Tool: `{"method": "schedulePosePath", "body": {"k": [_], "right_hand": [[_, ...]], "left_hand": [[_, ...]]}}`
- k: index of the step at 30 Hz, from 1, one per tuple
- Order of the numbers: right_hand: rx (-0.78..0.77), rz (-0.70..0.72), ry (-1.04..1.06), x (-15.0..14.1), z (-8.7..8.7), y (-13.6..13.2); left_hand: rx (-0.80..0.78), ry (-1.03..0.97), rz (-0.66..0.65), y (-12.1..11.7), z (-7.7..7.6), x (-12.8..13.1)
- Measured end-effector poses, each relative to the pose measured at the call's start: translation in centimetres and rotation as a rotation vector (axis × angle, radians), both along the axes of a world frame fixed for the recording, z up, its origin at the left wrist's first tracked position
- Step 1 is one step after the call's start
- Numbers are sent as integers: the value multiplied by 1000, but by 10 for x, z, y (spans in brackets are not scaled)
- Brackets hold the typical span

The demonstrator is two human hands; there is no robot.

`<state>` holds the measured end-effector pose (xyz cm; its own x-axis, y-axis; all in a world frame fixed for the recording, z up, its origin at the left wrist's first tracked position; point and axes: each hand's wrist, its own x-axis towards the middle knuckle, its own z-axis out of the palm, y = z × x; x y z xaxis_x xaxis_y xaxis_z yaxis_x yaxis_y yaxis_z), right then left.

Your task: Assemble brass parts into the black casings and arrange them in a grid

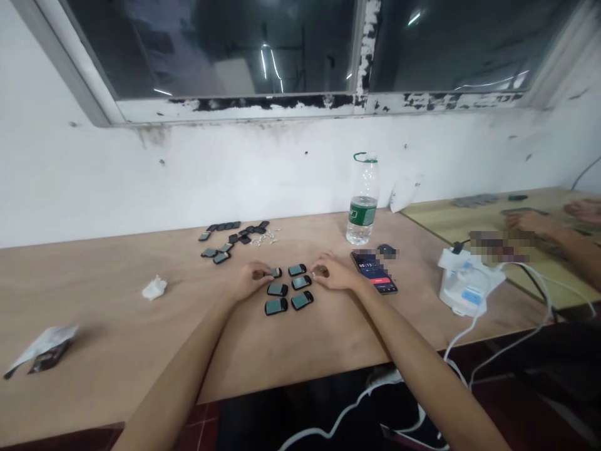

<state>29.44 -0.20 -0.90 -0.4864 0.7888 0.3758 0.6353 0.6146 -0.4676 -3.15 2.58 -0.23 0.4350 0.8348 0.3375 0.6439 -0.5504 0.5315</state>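
Note:
Several small black devices with grey-green faces (288, 290) lie in two short rows on the wooden table (117, 326) between my hands. My left hand (252, 277) rests just left of them, fingers curled, touching or pinching one small device (277, 272) at the top of the left row. My right hand (331, 271) sits to their right, fingers closed on a tiny object I cannot make out.
A loose pile of the same devices (230, 238) lies farther back with small white bits. A water bottle (362, 203), a lit phone (374, 271), a white charger box with cables (464, 285), crumpled tissue (154, 288) and a wrapper (44, 351) stand around. Another person's hands (530, 222) work at the right.

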Motion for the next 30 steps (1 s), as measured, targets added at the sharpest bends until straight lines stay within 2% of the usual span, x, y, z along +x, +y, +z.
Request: {"method": "schedulePosePath", "body": {"k": [4,8,13,18,23,26,30], "right_hand": [[-18,15,40,-1,2,0],[-26,-1,79,-2,5,-1],[-12,-2,137,-3,8,-2],[-72,-73,414,-9,8,-1],[-141,-27,688,-22,4,1],[-132,-13,714,-26,1,1],[-38,-54,657,-26,0,0]], "left_hand": [[119,32,-55,0,7,14],[147,179,-168,0,15,45],[155,248,-164,7,15,74],[195,211,-114,7,11,75],[267,149,-110,3,8,73],[344,120,-148,2,5,73],[445,97,-200,3,0,73]]}}
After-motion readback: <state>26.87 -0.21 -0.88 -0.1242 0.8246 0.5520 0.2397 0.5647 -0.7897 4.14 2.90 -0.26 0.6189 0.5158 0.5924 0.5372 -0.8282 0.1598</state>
